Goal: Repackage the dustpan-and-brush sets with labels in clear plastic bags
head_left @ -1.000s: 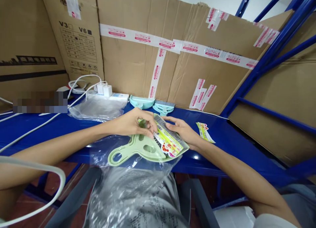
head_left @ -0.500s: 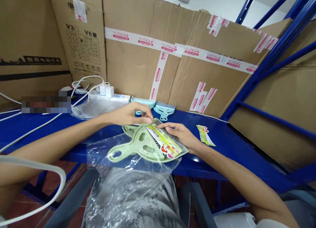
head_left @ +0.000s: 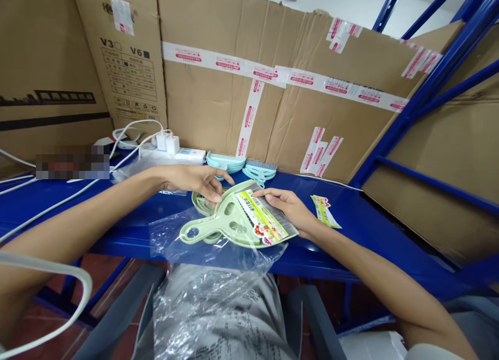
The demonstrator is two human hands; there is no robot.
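A pale green dustpan and brush set (head_left: 206,227) lies tilted at the table's front edge, with a yellow and green label card (head_left: 262,218) on its bristles. My right hand (head_left: 286,207) grips the set by its right upper edge, thumb and forefinger at the card's top. My left hand (head_left: 202,183) is over the upper left of the set, its fingers apart and fingertips near a second green piece (head_left: 200,201) underneath. Clear plastic bags (head_left: 195,297) lie under the set and hang over my lap.
Blue dustpans (head_left: 226,162) and a blue brush (head_left: 259,173) stand at the back of the blue table (head_left: 362,230). Spare label cards (head_left: 325,212) lie at the right. White chargers (head_left: 167,142), cables and another plastic bag are at the back left.
My left hand has moved left and down off the card's top, its fingers opening. The green set has shifted slightly up and right, showing more of the piece beneath.
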